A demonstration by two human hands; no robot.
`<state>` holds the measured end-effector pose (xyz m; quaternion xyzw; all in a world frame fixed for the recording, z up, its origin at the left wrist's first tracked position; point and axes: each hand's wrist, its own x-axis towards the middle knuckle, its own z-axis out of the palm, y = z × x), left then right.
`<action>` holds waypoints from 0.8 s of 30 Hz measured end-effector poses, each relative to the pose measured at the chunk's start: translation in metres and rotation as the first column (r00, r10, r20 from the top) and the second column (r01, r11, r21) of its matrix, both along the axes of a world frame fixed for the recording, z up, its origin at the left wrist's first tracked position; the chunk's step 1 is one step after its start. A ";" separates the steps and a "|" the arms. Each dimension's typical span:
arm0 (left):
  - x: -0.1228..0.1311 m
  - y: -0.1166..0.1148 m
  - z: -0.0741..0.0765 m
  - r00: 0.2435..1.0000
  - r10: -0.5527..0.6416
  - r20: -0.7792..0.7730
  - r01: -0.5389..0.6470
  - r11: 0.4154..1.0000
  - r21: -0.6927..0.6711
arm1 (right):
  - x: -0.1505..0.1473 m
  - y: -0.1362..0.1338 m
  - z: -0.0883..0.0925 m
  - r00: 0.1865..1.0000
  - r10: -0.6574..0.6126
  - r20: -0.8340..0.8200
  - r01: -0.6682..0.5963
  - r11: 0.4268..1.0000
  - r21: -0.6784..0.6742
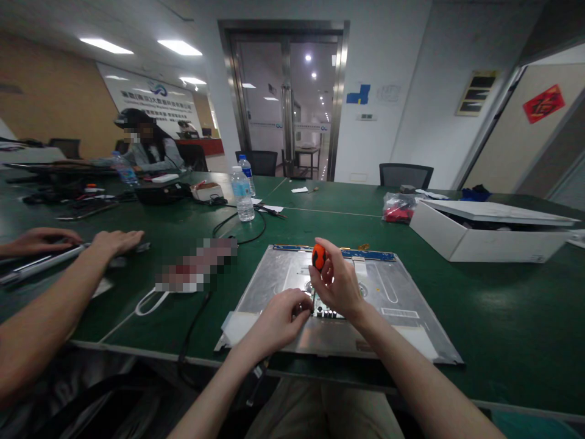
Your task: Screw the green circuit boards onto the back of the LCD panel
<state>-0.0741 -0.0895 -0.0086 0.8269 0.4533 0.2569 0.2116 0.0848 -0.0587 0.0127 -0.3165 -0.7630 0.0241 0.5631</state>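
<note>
A screwdriver (319,258) with an orange and black handle stands nearly upright in the fingers of my right hand (342,285). Its shaft points down at a small circuit board (328,313) on a flat silver metal panel (397,286). My left hand (282,316) is closed beside the shaft's lower end, thumb and fingers pinched together near the board's left edge. Whatever those fingers may hold is hidden. Along the panel's far edge runs a blue circuit strip (381,255). Pale sheets cover parts of the panel's near corners.
Another person's hands (114,242) work at the left over a long pale bar. Water bottles (242,194) stand beyond a black cable (192,332). At the right sits a white box (479,238) with its lid ajar, beside a plastic bag (397,208). A further person (158,152) sits far left.
</note>
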 end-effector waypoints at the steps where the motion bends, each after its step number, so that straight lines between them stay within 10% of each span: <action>1: 0.000 0.000 0.000 1.000 0.000 -0.001 0.000 1.000 0.000 | 0.000 0.001 0.000 1.000 -0.016 -0.003 0.016 1.000 0.023; 24: 0.000 0.000 0.001 1.000 -0.022 0.006 0.022 1.000 -0.011 | 0.003 -0.002 -0.001 0.999 0.053 0.013 -0.052 0.997 -0.053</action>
